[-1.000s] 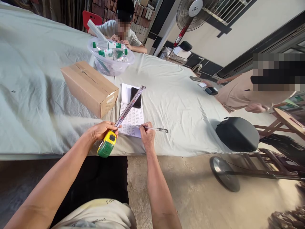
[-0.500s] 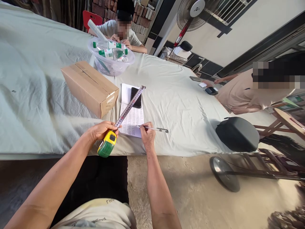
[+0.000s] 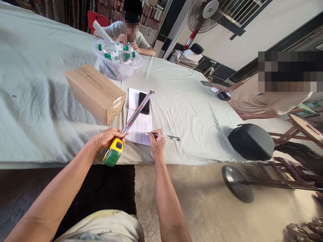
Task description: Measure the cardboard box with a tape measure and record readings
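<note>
My left hand is closed on a tape measure with a yellow and green case, at the table's near edge. Its marked blade stretches out diagonally over a notepad and a black phone. Rows of handwriting fill much of the page. In my right hand is a pen, its tip at the lower right part of the page and its back end pointing right. A closed cardboard box sits left of the notepad.
A clear plastic basin with several green-labelled bottles stands behind the box. One person sits across the cloth-covered table; another is at the right. A black stool and a standing fan are nearby.
My right hand and the pen have shifted very slightly to the right. The person at the right has moved their head and arm a little. The tape measure stays put.
</note>
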`<state>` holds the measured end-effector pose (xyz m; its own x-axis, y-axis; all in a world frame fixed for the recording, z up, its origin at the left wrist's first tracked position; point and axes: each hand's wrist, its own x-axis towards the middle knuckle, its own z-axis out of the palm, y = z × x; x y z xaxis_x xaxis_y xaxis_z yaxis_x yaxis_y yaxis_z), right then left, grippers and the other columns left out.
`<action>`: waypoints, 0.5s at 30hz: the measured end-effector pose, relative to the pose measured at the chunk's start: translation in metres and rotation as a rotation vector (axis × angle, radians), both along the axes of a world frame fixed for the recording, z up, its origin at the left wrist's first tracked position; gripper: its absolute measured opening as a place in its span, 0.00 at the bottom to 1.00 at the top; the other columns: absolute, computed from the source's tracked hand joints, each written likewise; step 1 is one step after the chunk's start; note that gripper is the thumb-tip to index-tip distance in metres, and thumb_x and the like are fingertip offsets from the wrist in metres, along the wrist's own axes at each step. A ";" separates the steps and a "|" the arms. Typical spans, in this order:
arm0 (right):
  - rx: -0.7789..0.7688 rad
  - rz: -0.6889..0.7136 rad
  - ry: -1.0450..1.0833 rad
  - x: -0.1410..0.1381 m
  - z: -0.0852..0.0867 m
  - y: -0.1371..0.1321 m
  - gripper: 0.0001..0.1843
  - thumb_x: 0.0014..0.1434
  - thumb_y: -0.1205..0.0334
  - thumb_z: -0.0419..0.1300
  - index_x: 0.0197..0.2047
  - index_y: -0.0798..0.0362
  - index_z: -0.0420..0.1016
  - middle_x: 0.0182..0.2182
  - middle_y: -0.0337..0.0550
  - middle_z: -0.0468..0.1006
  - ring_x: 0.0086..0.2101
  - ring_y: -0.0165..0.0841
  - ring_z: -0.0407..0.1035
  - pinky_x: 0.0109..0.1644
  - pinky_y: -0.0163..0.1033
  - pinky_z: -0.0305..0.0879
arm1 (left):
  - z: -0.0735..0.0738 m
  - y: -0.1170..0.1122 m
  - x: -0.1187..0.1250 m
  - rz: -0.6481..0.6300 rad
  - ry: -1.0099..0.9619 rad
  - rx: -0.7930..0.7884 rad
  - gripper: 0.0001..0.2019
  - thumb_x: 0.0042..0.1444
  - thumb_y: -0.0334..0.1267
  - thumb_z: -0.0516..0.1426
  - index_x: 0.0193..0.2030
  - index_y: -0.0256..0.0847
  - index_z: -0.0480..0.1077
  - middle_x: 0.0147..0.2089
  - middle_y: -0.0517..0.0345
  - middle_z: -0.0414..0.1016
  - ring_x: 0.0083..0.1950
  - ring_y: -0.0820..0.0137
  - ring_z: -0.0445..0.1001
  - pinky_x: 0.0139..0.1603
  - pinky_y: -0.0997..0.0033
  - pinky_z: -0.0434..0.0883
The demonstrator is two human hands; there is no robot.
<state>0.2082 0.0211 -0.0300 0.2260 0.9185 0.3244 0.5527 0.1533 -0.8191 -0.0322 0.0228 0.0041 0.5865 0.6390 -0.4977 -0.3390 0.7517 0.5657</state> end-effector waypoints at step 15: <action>-0.006 0.015 -0.007 0.000 -0.002 0.001 0.05 0.54 0.60 0.55 0.28 0.50 0.64 0.23 0.34 0.67 0.25 0.30 0.62 0.31 0.35 0.59 | 0.001 -0.001 0.000 0.009 0.005 0.003 0.11 0.50 0.24 0.56 0.41 0.30 0.72 0.21 0.54 0.72 0.24 0.67 0.73 0.26 0.70 0.70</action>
<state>0.2085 0.0218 -0.0316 0.2096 0.9239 0.3201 0.5562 0.1565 -0.8161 -0.0324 0.0218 0.0048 0.5786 0.6456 -0.4985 -0.3426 0.7470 0.5698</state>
